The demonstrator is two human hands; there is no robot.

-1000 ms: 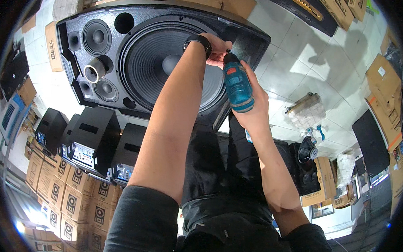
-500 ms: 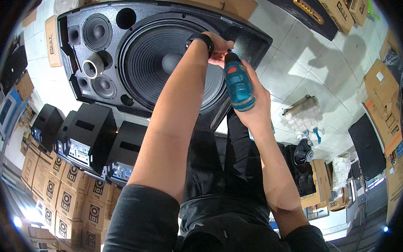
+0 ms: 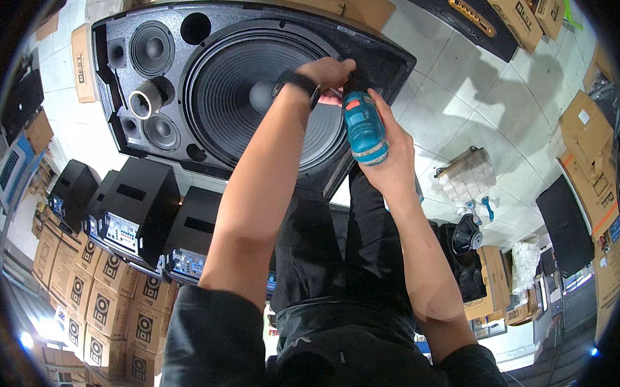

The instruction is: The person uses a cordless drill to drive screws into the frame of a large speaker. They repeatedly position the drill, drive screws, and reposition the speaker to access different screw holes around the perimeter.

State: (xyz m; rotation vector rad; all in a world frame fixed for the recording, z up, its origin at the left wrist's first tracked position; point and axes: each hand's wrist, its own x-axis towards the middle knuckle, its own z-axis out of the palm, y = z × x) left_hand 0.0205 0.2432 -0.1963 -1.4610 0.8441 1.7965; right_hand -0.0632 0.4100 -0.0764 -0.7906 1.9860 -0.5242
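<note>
A large black speaker cabinet (image 3: 380, 54) lies face up in front of me, with a big woofer (image 3: 217, 81) set in it. My right hand (image 3: 393, 156) is closed round a teal cordless drill (image 3: 366, 127), its chuck end pointing away from me over the cabinet's right part. Just beside that chuck end is my left hand (image 3: 328, 73), over the woofer's right rim, its fingers bent inward. What those fingers hold, if anything, is hidden, and so is the drill's tip. A tape roll (image 3: 145, 100) rests among the smaller drivers on the left.
Black powered speakers (image 3: 136, 206) stand at the left, near stacked cartons (image 3: 112, 303). On the tiled floor (image 3: 450, 107) to the right are a plastic-wrapped bundle (image 3: 466, 173) and a loose driver (image 3: 467, 236). Another black cabinet (image 3: 454, 11) is at the far right.
My left hand has shifted slightly left and turned, so its back now faces up more. The drill has tilted a little, with its chuck still near the left fingers.
</note>
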